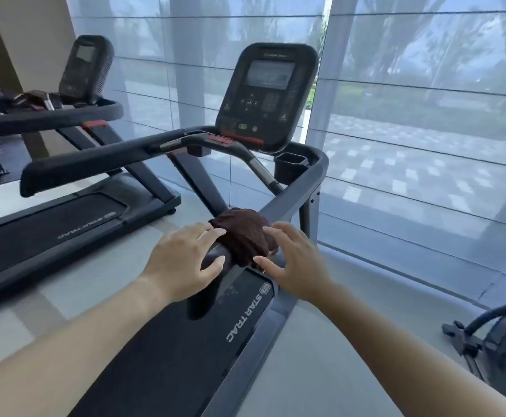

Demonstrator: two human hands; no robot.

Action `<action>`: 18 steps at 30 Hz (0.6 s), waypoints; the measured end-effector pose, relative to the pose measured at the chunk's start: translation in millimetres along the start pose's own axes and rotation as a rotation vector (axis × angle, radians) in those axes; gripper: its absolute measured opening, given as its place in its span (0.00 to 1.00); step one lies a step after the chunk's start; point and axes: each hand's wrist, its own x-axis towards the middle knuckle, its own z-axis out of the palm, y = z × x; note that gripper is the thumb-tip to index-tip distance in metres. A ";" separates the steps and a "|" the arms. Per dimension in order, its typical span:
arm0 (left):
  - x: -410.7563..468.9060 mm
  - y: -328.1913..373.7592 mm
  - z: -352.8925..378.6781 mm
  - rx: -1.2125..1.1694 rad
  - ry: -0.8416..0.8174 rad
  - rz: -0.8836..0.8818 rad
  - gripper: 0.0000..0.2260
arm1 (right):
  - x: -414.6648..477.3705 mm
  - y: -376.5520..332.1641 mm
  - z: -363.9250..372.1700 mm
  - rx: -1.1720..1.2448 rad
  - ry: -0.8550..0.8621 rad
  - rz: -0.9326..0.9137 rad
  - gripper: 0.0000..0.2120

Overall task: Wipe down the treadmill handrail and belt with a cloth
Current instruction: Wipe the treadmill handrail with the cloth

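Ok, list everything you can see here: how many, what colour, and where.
cloth: one, dark brown, draped over the handrail between the hands
handrail: one, dark grey, runs from the console down to the hands
belt: one, black, below the hands
console: one, black with a grey screen, top centre
cup holder: one, black, below the console on the right
second treadmill: one, black, left
other machine: one, dark grey, bottom right, partly in view
blinds: sheer grey, across the windows behind
left hand: fingers relaxed, at the cloth's left edge
right hand: fingers spread, at the cloth's right edge
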 end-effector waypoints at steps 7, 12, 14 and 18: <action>36.7 -8.4 29.6 -0.040 0.078 -0.095 0.27 | 57.1 26.5 30.8 0.073 -0.073 -0.086 0.30; 47.7 -14.9 43.8 -0.075 0.113 -0.191 0.21 | 81.5 29.1 51.4 0.148 -0.109 -0.172 0.32; 44.2 -20.3 48.9 -0.093 0.104 -0.257 0.21 | 81.2 26.5 61.2 0.151 -0.123 -0.186 0.33; 43.7 -33.0 56.5 -0.076 0.080 -0.339 0.19 | 85.6 22.4 70.4 0.137 -0.103 -0.148 0.34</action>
